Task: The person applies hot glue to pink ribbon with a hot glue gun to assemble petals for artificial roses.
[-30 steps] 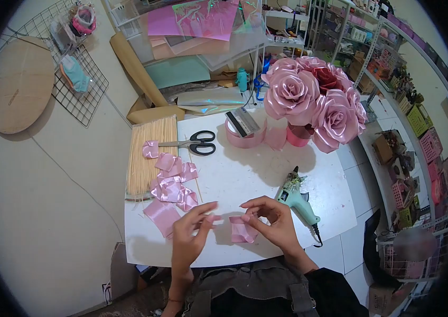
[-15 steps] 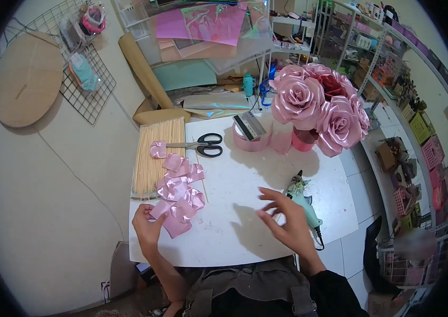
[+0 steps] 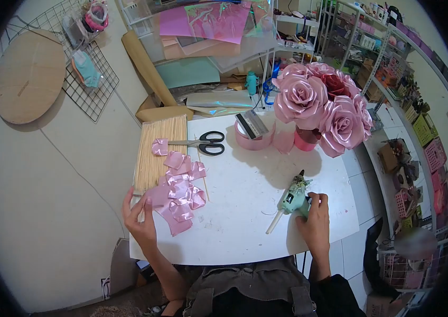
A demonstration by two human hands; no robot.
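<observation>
At the left edge of the table, my left hand [image 3: 141, 224] pinches a pink satin ribbon petal [image 3: 158, 196] beside a loose pile of similar petals [image 3: 180, 193]. My right hand [image 3: 316, 222] is closed round the handle of a mint-green hot glue gun [image 3: 294, 199]. The gun's dark nozzle points away from me, and a white glue stick [image 3: 274, 222] sticks out of its back. Black-handled scissors [image 3: 211, 142] lie with their blades across a bundle of thin wooden sticks [image 3: 155, 145]; one folded petal [image 3: 159, 147] rests at the blade tips.
Pink ribbon roll [image 3: 250, 141] lies at the table's back, with a striped card-like piece [image 3: 252, 124] on it. Large pink satin roses [image 3: 324, 105] stand in a pink pot [image 3: 306, 140] at the back right. Shelves [image 3: 393, 105] line the right side; a wall [image 3: 76, 185] borders the left.
My right hand has moved right and closed on the glue gun's handle. My left hand has shifted slightly left, drawing a petal up and away from the pile.
</observation>
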